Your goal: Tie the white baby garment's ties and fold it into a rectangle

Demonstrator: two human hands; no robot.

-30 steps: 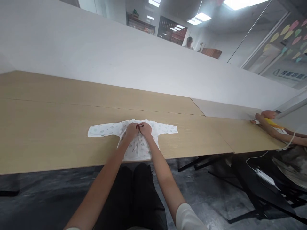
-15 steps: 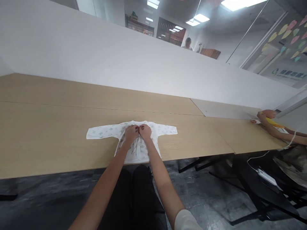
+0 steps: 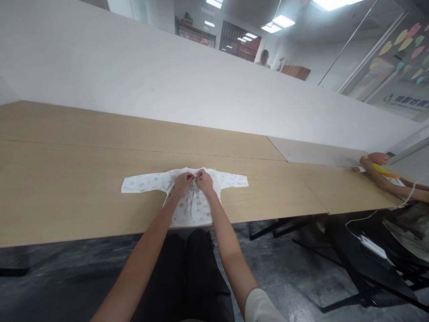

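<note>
A small white baby shirt (image 3: 191, 210) with a faint print lies on the wooden table (image 3: 83, 174), its sleeves spread out to both sides. Near the collar, at the middle of the front, my left hand (image 3: 182, 184) pinches the fabric along the opening. Close beside it, my right hand (image 3: 204, 181) pinches the other side of the opening. A narrow gap separates the fingertips of the two hands. My fingers cover any fastener there may be at that spot.
At the far right another person's arm (image 3: 382, 182) holds a doll (image 3: 378, 158) in yellow clothing. A white power strip (image 3: 372, 247) with a cable rests on a black chair (image 3: 355, 259) below the table edge. A white partition (image 3: 167, 89) runs along the back.
My hands have drawn slightly apart at the collar, the right one moving a little right and up. The shirt lies nearly where it was.
</note>
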